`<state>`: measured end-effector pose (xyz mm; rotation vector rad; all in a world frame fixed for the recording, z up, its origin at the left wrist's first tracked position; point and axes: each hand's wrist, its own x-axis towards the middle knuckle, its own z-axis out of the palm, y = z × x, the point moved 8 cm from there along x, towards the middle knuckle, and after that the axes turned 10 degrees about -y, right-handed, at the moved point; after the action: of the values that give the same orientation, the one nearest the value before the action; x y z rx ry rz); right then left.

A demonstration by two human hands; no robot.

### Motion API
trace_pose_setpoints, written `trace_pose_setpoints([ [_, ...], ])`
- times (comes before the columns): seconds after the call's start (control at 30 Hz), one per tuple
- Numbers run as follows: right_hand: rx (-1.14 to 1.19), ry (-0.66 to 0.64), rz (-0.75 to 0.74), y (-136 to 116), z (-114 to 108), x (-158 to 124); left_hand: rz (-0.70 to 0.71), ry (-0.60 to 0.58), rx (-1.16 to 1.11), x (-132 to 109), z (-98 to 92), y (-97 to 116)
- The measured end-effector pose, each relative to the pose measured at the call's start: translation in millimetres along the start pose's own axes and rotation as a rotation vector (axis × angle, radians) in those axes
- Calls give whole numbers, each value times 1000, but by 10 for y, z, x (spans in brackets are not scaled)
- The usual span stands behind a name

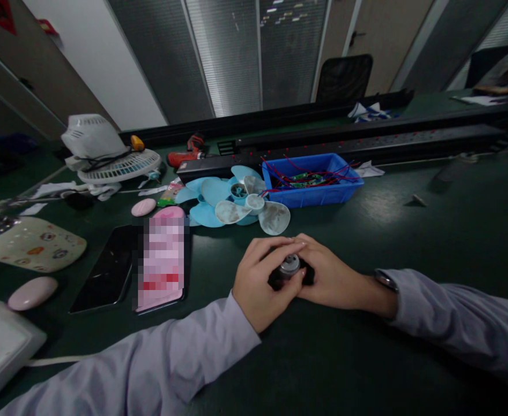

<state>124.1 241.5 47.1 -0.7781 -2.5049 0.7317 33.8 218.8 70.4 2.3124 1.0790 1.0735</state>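
A small round metal motor [289, 264] stands at the middle of the dark green table, its grey top facing up. My left hand [262, 280] curls round it from the left, with thumb and fingers closed about its side. From the right, my right hand [334, 274] wraps round the same motor, and the fingers of both hands meet and overlap at the back. The motor's lower part is hidden in shadow and behind my fingers. Just beyond my hands lie light-blue fan blades [212, 193] and a greyish fan blade [274, 218].
A blue bin [318, 195] holds green circuit boards with red wires. To the left are a black phone [104, 268], a pink-screened phone [162, 260], a patterned bottle [41, 245] and a white fan [119, 164]. An orange-red power drill [186, 153] lies behind.
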Motion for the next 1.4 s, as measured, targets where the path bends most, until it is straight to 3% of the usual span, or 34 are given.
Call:
trace_pose_setpoints([
  [0.43,-5,15,-32,-13,-13,-9,29,105,23,-1,-116,59],
  [0.93,-2,10,-29,-41,-29,-2,-3,146,9,-1,-172,37],
  [1.17,1,-10,-18,-56,-26,0,-7,228,-2,-23,-227,40],
  [1.4,30,6,-15,-55,-36,5,-109,282,53,-78,-297,-86],
])
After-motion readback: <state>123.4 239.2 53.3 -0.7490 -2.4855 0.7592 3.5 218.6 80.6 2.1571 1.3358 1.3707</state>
